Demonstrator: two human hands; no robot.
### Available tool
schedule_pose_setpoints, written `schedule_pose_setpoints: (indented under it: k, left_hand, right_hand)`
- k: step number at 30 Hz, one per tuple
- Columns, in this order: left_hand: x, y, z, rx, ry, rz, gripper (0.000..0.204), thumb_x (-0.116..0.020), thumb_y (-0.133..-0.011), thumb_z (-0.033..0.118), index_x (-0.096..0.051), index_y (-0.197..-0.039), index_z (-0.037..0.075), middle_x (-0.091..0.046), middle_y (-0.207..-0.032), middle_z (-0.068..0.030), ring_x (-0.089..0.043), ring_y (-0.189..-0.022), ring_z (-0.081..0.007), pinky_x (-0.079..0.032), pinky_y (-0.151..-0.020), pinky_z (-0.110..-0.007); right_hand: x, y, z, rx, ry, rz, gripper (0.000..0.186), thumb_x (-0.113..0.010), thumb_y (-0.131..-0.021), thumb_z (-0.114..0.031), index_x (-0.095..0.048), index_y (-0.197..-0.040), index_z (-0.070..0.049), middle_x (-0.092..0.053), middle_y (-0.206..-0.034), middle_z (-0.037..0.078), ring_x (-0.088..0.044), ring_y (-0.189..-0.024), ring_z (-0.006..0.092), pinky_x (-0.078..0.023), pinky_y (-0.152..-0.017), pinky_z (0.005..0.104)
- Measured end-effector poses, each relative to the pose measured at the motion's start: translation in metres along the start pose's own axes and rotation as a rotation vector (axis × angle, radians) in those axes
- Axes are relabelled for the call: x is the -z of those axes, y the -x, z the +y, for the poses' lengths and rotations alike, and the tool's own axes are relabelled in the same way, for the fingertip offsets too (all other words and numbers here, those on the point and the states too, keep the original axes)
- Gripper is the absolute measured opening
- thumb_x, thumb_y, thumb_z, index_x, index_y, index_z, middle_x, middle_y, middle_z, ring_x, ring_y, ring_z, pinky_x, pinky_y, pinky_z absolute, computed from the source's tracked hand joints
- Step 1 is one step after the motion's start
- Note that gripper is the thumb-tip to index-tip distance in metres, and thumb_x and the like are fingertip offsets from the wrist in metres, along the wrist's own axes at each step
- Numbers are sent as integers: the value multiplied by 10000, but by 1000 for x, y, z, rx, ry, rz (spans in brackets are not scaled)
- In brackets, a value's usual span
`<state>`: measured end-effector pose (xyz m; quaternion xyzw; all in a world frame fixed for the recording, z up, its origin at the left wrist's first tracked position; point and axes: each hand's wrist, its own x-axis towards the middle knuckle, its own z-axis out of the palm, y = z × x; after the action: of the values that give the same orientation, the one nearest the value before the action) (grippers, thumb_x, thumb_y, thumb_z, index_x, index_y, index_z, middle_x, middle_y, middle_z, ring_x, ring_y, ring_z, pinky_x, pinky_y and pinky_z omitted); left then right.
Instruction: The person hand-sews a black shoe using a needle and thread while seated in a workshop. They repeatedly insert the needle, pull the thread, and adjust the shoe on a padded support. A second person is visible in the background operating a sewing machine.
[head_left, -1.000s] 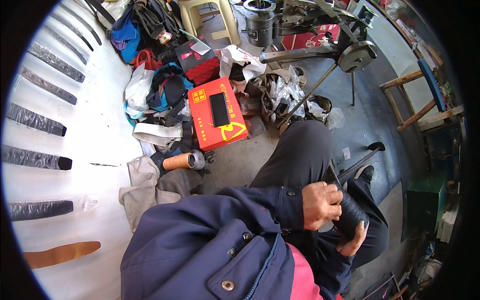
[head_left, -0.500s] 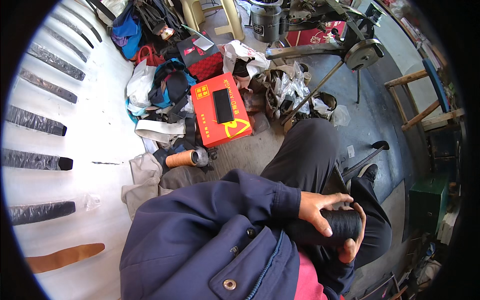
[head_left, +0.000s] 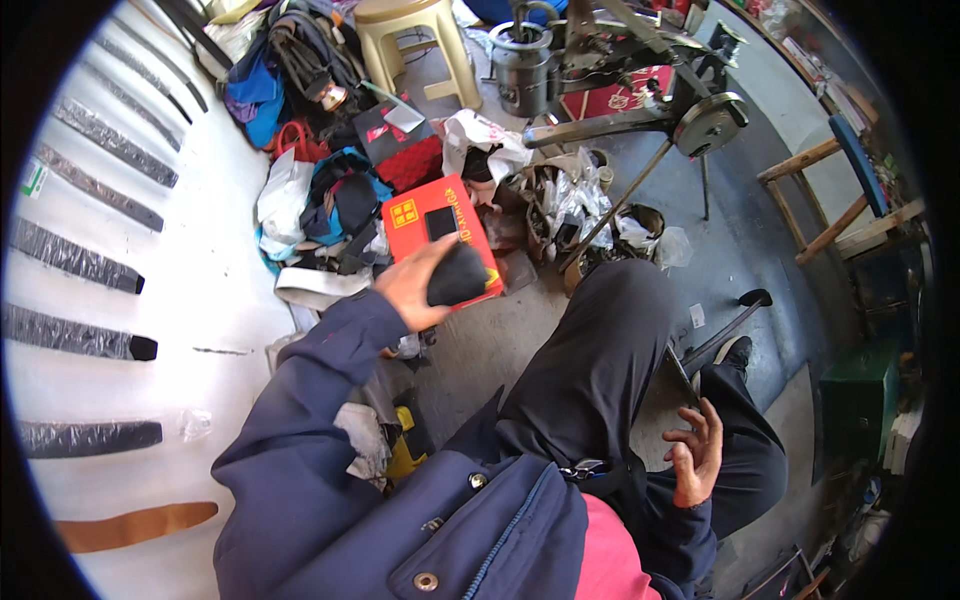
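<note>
A large spool of black thread (head_left: 459, 275) is in the grip of my left hand (head_left: 412, 288), its fingers wrapped about the near left side. Spool and hand are over the front part of a red box (head_left: 400, 235); I cannot tell whether the spool touches it. The dark phone (head_left: 440, 222) lies on the box top, its lower part hidden by the spool. My right hand (head_left: 697, 455) hovers over my lap, palm turned up, fingers bent and apart, holding nothing.
Bags and cloths (head_left: 345, 205) pile up behind and left of the box. A beige stool (head_left: 440, 50) and a metal sewing machine (head_left: 650, 110) stand farther back. Wrapped dark strips (head_left: 85, 345) hang on the white surface at left. A wooden-framed chair (head_left: 850, 190) is at right.
My left hand has carried the black spool from my lap leftward and away to the box. The right hand has let go of the spool and stays near my lap.
</note>
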<state>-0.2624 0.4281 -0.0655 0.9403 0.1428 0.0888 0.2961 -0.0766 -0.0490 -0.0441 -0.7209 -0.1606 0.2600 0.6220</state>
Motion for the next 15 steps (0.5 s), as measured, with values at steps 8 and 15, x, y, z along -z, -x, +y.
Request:
schedule_pose_setpoints:
  k: [8, 15]
  left_hand:
    - [-40, 174, -137, 681, -361, -232, 1065, -807, -679, 102, -328, -1615, 273, -508, -1518, -112, -477, -1413, -367, -366, -1147, -575]
    - [-42, 166, -197, 839, 85, -279, 1028, -926, -637, 348, -448, -1515, 106, -540, -1483, -207, -517, -1398, -360, -429, -1141, -458]
  right_hand:
    - [-8, 4, 20, -72, 356, -73, 696, -787, -868, -173, -494, -1476, -2, -637, -1300, 181, -708, -951, 198, -565, -762, 315]
    - [-12, 12, 8, -47, 555, -155, 534, -808, -856, -165, -619, -1314, 37, -673, -1249, 194, -748, -945, 261, -592, -758, 343]
